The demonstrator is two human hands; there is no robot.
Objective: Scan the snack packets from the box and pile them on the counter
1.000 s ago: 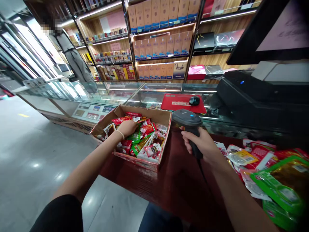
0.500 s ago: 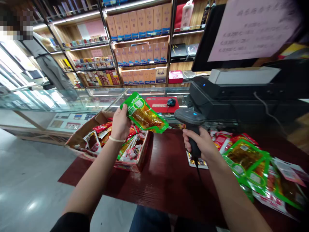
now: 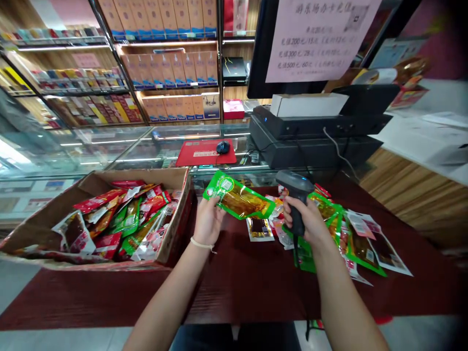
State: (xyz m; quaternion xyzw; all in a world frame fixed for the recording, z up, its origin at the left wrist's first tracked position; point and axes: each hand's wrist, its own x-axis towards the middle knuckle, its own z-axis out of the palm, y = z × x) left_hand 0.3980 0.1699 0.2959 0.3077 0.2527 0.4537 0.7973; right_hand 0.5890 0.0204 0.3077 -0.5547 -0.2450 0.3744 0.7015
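My left hand is closed on the left end of a green snack packet with a clear window showing brown food. The packet is held above the dark red table. My right hand grips the handle of a black barcode scanner, its head just right of the packet and a blue light lit on top. Under and beside the scanner lies a pile of snack packets, partly hidden by my right arm. A cardboard box holding several red, green and white packets stands to the left of my left hand.
Behind the table runs a glass counter with a red mouse pad and a black mouse. A monitor with a pink paper sign and a black cash drawer stand at the back right. Stocked shelves line the wall.
My view has turned right, so the box appears further left. The green packet, still in my left hand, has come away from the box and closer to the scanner.
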